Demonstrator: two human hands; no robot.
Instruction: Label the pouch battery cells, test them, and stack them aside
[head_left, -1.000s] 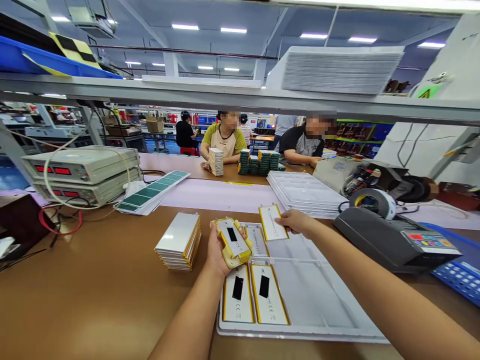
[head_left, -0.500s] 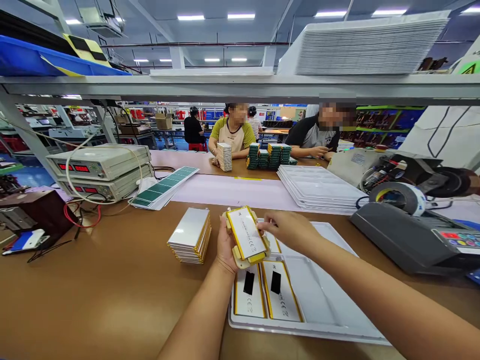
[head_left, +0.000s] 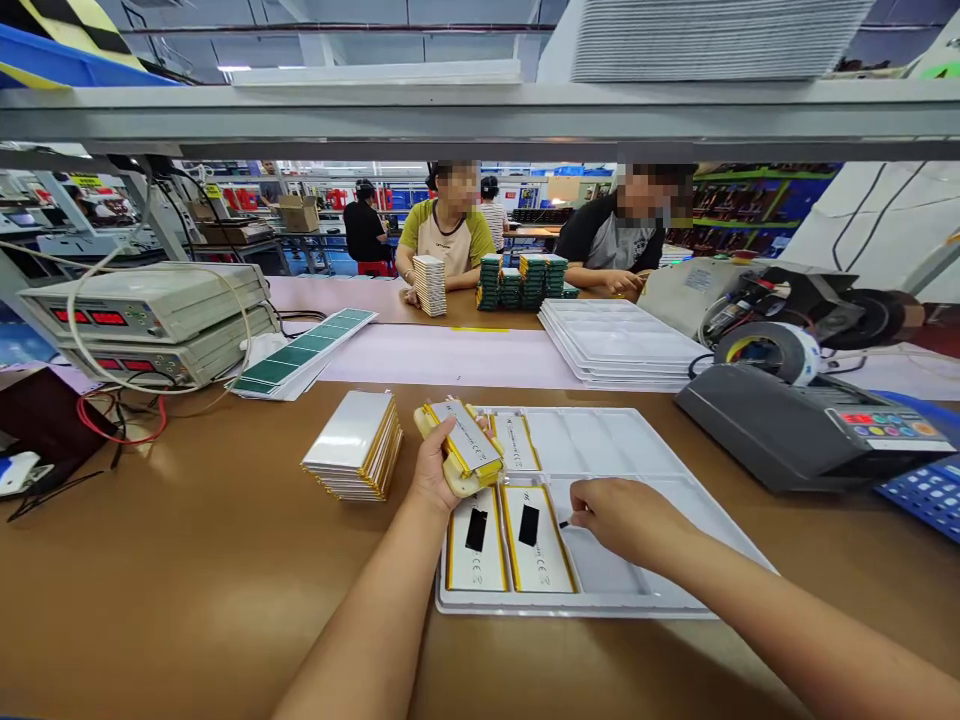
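Observation:
My left hand [head_left: 436, 462] grips a white battery pack [head_left: 466, 437] with yellow edges, seated on a cream-coloured holder [head_left: 459, 484]. My right hand [head_left: 600, 508] is pinched on a small black piece [head_left: 565, 524] over the white tray [head_left: 645, 598]. Two battery packs with black patches, one on the left [head_left: 478, 565] and one beside it [head_left: 541, 565], lie in the tray's front row. Another pack [head_left: 516, 440] lies in the back row, partly behind the held one. Left of my left hand stands a stack of packs [head_left: 352, 430].
A grey tape dispenser [head_left: 795, 440] stands at the right. Stacked trays [head_left: 622, 345] lie behind the tray. Two instruments [head_left: 150, 305] with cables and a green-patterned sheet [head_left: 300, 352] are at the left. Two people sit across the bench, behind battery stacks [head_left: 523, 283].
My right hand has moved away from the held pack, right and down over the tray, with a black piece now showing. The held pack is tilted differently. The view has shifted.

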